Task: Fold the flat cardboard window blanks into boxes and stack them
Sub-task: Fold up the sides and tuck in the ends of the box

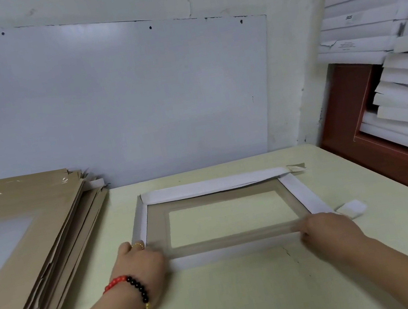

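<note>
Window blank (225,221) lies mid-table (223,300), walls partly raised. My left hand (140,261) and right hand (327,228) each grip a near corner, fingers curled. Flat blanks (32,225) stacked left.

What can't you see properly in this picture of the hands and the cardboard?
Head view only:
- Left hand and right hand: the fingers curl out of sight at the near wall of the window box, which is motion-blurred, so the grip is unclear.
- Stack of flat blanks: cut off by the left edge.
- Finished boxes: cut off by the right edge, their print too small to read.
</note>
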`<move>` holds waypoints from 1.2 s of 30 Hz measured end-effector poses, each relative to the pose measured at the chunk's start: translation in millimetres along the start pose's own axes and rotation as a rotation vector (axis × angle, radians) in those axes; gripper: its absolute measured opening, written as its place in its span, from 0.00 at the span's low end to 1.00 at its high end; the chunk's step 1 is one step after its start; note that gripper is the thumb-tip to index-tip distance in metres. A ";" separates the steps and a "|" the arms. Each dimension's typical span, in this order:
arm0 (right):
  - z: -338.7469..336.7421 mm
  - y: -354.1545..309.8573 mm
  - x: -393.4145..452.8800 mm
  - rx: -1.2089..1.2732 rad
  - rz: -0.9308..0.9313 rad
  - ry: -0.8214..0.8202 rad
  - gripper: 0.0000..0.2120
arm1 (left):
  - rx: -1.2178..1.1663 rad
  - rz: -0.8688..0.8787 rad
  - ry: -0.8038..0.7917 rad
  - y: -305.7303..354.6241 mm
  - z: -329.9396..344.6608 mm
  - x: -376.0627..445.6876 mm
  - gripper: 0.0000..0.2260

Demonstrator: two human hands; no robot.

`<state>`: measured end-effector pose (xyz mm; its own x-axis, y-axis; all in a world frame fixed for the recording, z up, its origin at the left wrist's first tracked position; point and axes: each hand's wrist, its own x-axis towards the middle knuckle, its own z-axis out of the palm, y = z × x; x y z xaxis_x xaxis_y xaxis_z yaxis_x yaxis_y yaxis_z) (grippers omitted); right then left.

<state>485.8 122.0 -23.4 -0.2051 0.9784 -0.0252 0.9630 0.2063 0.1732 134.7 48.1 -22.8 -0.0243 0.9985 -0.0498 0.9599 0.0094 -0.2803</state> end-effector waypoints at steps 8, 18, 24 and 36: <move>-17.0 -60.8 -24.5 -0.073 -0.169 -0.076 0.14 | -0.318 0.214 0.164 128.5 -10.1 16.1 0.12; -29.7 -21.3 -11.8 0.119 -0.357 -0.065 0.17 | -0.273 0.305 0.197 128.4 -6.2 28.5 0.15; -13.5 4.4 -5.3 0.034 -0.464 -0.144 0.27 | -0.241 0.300 0.168 107.4 -10.5 37.4 0.13; 1.9 25.3 -13.8 -0.036 -0.601 0.077 0.15 | -0.242 0.311 0.144 100.0 -14.2 37.8 0.15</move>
<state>513.4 113.8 -20.5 -0.7246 0.6868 -0.0577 0.6684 0.7207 0.1839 233.8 87.6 -39.1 0.3003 0.9529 0.0426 0.9535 -0.2988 -0.0385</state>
